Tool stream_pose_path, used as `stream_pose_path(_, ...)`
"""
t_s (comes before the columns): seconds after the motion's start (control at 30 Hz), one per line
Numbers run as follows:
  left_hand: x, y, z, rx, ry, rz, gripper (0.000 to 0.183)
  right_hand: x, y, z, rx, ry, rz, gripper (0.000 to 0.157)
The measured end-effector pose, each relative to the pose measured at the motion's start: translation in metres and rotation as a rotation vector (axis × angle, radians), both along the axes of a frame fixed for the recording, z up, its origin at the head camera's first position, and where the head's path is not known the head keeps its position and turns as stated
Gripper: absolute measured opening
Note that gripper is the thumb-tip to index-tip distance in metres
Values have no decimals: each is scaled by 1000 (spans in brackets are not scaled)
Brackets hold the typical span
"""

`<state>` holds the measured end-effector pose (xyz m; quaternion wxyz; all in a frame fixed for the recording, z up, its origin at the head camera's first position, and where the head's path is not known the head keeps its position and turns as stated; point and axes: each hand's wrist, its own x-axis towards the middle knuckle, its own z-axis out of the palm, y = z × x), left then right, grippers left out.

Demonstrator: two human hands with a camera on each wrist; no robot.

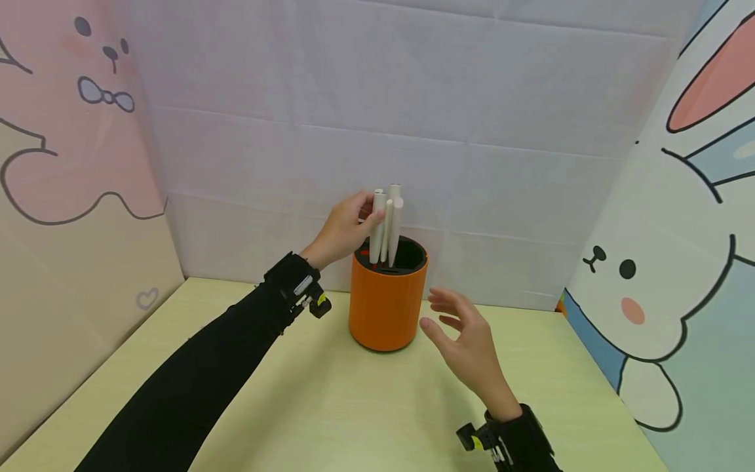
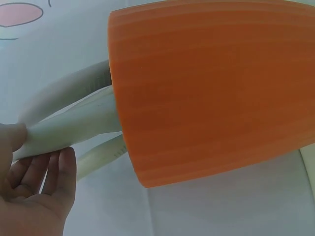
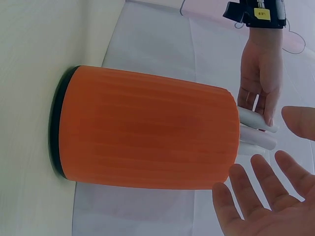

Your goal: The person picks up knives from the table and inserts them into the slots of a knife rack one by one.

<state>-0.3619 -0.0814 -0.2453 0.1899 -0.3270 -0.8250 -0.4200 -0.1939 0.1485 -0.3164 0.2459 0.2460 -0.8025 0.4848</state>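
Note:
An orange round holder [image 1: 387, 308] with a black top stands upright near the back of the table. Several white handles [image 1: 394, 226] stick up out of it; what they belong to is hidden inside. My left hand [image 1: 344, 231] pinches the leftmost white handle [image 1: 375, 248] between thumb and fingers, above the rim. In the left wrist view the thumb lies on top of this pale handle [image 2: 74, 127], with the fingers underneath. My right hand [image 1: 470, 347] is held in the air just right of the holder, fingers spread and apart from it, holding nothing.
The pale yellow table [image 1: 330, 406] runs up to a creased white sheet [image 1: 366, 85] right behind the holder. Cartoon-printed panels flank it: a pink and beige one [image 1: 88, 177] on the left and a rabbit panel [image 1: 655, 275] on the right.

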Motion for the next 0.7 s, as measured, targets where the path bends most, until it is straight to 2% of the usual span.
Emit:
stream_pose_path(0.27, 0, 0, -6, -8, -2, -7, 32, 2, 2, -1, 7, 3, -15, 46)
stream_pose_path(0.4, 5, -2, -6, -8, -14, 6, 39, 4, 3, 1, 6, 4, -16, 46)
stream_pose_path(0.57, 23, -15, -6, -22, 10, 69, 47, 6, 4, 4, 7, -4, -39, 45)
stream_pose_path(0.7, 43, -37, -12, -65, 98, 135, 49, 5, 14, 3, 20, 11, -62, 46)
